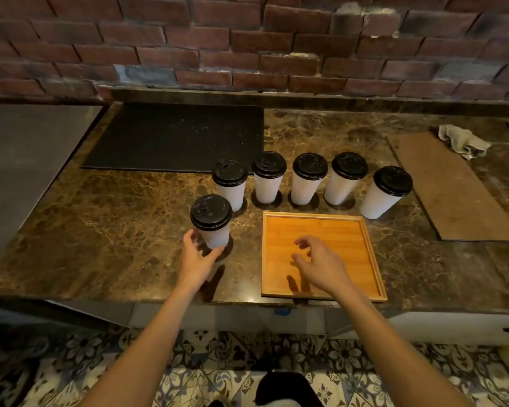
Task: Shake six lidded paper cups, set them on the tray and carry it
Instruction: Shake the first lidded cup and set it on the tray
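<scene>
left fingers (192,237) cupped loosely round the nearest cup (211,221) — right fingers (303,242) spread, empty, over the tray (373,259)

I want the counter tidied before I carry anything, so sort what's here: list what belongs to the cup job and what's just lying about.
For the job:
six lidded paper cups, nearest one at the left hand
wooden tray, under the right hand

Lying about:
black mat
crumpled cloth
brown board
</scene>
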`<control>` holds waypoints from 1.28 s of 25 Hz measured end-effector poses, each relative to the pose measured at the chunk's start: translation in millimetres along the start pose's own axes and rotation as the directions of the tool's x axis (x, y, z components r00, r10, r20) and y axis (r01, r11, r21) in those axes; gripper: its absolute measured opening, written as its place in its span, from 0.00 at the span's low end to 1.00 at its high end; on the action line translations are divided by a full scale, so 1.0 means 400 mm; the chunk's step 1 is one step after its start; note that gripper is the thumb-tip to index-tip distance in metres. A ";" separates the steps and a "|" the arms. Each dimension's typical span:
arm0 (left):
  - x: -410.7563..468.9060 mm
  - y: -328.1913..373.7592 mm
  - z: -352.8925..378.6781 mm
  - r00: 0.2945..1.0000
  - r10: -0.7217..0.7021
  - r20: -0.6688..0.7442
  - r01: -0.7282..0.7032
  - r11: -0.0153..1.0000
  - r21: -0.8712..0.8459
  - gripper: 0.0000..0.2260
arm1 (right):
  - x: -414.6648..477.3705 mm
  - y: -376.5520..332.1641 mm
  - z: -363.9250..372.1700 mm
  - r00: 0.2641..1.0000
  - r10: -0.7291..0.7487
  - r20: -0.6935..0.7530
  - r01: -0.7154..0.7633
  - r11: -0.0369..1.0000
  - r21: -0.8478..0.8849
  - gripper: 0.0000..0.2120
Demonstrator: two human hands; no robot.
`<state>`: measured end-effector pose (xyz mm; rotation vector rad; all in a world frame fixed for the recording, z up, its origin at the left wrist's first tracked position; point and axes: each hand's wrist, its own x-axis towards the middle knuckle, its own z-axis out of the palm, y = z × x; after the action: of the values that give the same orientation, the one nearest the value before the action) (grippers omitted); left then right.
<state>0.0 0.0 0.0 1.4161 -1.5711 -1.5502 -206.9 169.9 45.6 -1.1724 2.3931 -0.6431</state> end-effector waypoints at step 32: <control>-0.132 0.458 0.092 0.679 0.543 0.494 -0.264 0.808 -0.527 0.26 | 0.155 -0.028 0.087 0.975 0.020 0.223 0.046 0.956 -0.289 0.28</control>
<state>-72.8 25.5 178.1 0.2444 -1.6067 -2.0041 -216.5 105.7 14.3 -1.3021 2.3393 -0.1483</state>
